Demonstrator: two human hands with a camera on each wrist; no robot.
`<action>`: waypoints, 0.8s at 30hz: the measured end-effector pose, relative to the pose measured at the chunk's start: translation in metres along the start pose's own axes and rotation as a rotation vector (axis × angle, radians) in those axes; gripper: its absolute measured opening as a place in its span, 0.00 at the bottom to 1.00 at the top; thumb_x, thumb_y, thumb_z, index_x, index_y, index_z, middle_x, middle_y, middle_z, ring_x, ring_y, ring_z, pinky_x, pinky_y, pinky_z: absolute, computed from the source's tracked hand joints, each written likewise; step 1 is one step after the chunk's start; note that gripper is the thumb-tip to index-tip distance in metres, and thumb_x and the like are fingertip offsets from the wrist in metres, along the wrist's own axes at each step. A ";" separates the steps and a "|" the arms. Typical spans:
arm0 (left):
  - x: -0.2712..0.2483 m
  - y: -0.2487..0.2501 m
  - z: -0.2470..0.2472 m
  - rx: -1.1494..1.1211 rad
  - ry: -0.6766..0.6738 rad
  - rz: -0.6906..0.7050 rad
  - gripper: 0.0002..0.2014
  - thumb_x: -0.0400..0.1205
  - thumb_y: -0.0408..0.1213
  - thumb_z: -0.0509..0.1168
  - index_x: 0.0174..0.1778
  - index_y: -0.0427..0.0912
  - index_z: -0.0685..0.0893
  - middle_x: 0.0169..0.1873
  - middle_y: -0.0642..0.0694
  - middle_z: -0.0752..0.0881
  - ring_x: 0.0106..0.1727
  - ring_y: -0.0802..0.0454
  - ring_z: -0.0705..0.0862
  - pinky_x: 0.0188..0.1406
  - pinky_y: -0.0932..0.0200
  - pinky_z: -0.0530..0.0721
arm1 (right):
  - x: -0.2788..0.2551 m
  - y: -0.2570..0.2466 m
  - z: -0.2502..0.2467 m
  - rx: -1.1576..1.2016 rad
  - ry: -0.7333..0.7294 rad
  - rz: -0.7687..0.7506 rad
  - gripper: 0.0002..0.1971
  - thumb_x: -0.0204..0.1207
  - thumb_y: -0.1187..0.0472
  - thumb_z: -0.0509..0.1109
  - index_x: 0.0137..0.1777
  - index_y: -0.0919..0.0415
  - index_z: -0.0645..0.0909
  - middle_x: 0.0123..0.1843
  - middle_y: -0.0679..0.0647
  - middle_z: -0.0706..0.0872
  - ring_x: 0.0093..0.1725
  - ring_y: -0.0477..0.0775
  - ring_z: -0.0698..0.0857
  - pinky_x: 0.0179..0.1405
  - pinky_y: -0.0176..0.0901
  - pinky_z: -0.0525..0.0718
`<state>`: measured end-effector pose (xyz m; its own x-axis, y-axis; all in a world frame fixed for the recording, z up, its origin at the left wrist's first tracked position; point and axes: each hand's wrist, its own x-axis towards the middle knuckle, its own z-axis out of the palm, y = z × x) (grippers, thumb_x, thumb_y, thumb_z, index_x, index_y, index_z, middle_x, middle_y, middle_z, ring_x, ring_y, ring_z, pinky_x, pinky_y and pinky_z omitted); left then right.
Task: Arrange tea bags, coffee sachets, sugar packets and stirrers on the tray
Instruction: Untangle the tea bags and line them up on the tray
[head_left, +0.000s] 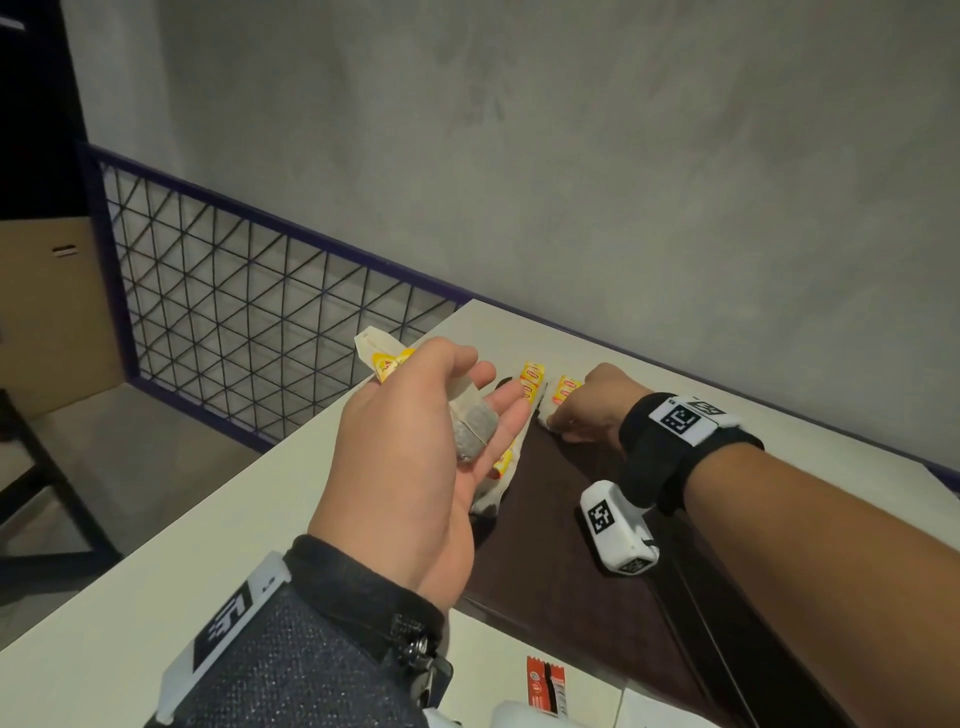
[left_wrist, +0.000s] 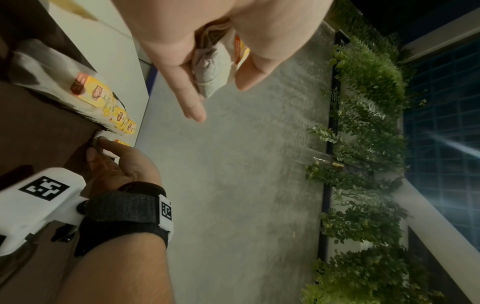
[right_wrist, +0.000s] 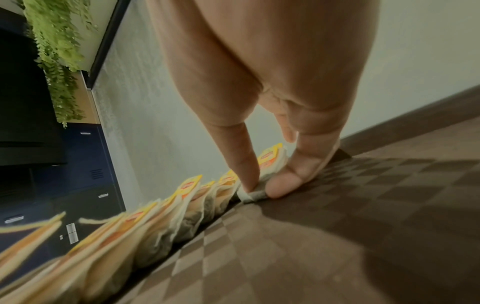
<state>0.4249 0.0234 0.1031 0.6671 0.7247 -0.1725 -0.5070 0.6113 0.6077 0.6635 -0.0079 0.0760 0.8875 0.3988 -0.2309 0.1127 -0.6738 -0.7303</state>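
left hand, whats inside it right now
The left hand holds a small bunch of tea bags with yellow tags. How many cannot be told; the fingers cover part of them.

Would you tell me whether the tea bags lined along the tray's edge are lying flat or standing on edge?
Standing on edge. In the right wrist view the tea bags lean one against another along the tray rim, yellow tags uppermost.

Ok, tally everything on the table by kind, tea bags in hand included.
tea bags: at least 6, counting those in the left hand and the one the right hand pinches; the row is blurred
tray: 1
red sachet: 1
Total: at least 8
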 end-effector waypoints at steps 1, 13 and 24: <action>0.000 0.000 0.000 0.000 -0.001 -0.002 0.04 0.84 0.30 0.67 0.52 0.36 0.82 0.51 0.34 0.92 0.46 0.40 0.95 0.49 0.49 0.94 | 0.000 -0.001 0.001 0.003 0.005 -0.011 0.14 0.69 0.80 0.79 0.45 0.68 0.77 0.42 0.65 0.84 0.49 0.67 0.92 0.56 0.59 0.92; 0.000 -0.001 0.001 0.001 -0.011 -0.006 0.01 0.84 0.30 0.67 0.49 0.36 0.82 0.52 0.32 0.91 0.47 0.37 0.95 0.45 0.50 0.95 | -0.008 -0.005 -0.001 -0.063 0.018 -0.057 0.13 0.72 0.78 0.77 0.40 0.66 0.76 0.39 0.60 0.80 0.35 0.53 0.81 0.21 0.36 0.79; -0.010 -0.006 0.004 0.040 -0.185 -0.070 0.11 0.89 0.29 0.60 0.65 0.30 0.82 0.56 0.29 0.91 0.55 0.34 0.93 0.52 0.48 0.93 | -0.044 0.003 -0.042 0.275 -0.085 -0.075 0.08 0.80 0.63 0.75 0.54 0.59 0.80 0.48 0.60 0.81 0.44 0.58 0.83 0.49 0.51 0.87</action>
<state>0.4237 0.0113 0.1048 0.7908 0.6078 -0.0722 -0.4361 0.6423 0.6304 0.6432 -0.0534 0.1111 0.8394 0.4997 -0.2139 0.0413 -0.4510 -0.8916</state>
